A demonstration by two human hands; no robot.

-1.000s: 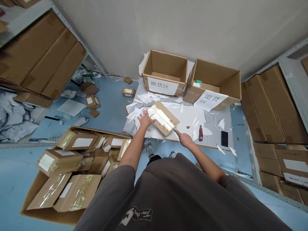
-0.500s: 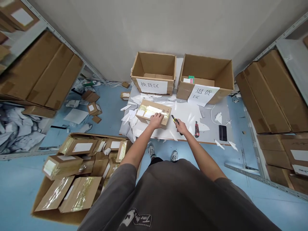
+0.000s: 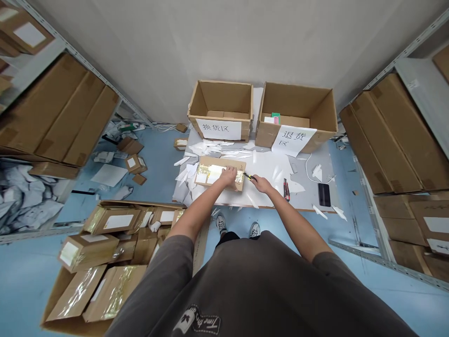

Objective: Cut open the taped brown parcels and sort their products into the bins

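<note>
Brown rectangular cardboard carton (image 3: 213, 173), taped and white-labelled, near the front of the grey-white table (image 3: 308, 197); we note its long axis running left to right, right end slightly nearer us. Slim black-and-yellow utility knife (image 3: 250, 177), tip pointing left at the carton's right end. Left hand (image 3: 229, 175): palm down on the carton's top; whether its fingers grip, we cannot tell. Right hand (image 3: 261, 183): apart from the left, closed round the knife, forearm slanting inward.

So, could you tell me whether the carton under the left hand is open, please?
Shut: the top of the carton lies flat, with shiny tape across it.
</note>
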